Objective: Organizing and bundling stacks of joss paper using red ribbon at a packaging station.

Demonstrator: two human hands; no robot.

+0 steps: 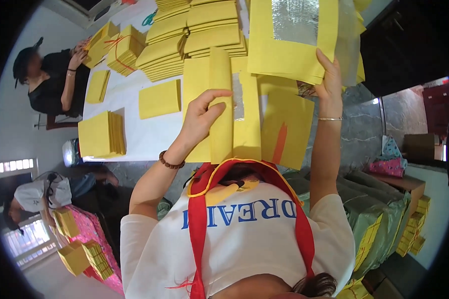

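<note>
In front of my chest a yellow paper sheet [247, 137] with a silver foil patch lies on the table, its left part folded into an upright flap. My left hand [202, 117] is closed at this flap, index finger and thumb laid against it, the other fingers curled and partly hidden. To the right, my right hand [329, 79] grips the lower right corner of another yellow sheet with foil [264, 55], thumb on top. That sheet is lifted at the table's right side. Under it a yellow sheet with a red stripe [297, 129] hangs over the near edge.
Stacks of folded yellow paper [162, 55] cover the far table. More folded bundles [102, 134] lie at left on the white tabletop [129, 97]. A person in black [55, 74] handles yellow paper across the left side. Green-wrapped bales [374, 214] stand at my right.
</note>
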